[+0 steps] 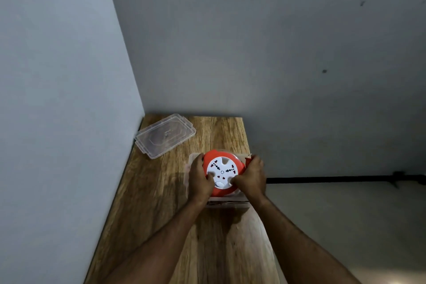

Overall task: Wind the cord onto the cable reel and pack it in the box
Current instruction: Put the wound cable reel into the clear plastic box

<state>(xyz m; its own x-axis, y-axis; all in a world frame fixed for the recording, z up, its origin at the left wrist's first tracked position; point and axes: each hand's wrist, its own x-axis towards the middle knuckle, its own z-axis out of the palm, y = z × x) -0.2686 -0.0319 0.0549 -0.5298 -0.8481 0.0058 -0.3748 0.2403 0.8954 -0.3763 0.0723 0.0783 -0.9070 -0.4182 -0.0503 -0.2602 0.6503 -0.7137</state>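
Both hands grip the reel over the box, frame centre.
Left hand and right hand curl around opposite sides, thumbs on its white face, forearms extended.

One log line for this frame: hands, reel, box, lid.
left hand: grips reel | right hand: grips reel | reel: in box | box: open, on table | lid: off, far-left corner

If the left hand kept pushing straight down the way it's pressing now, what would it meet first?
The left hand already grips the red cable reel, which sits in the clear box. Going straight down, its fingers would probably meet the box rim or wall beside the reel first, then the wooden table; depth is unclear.
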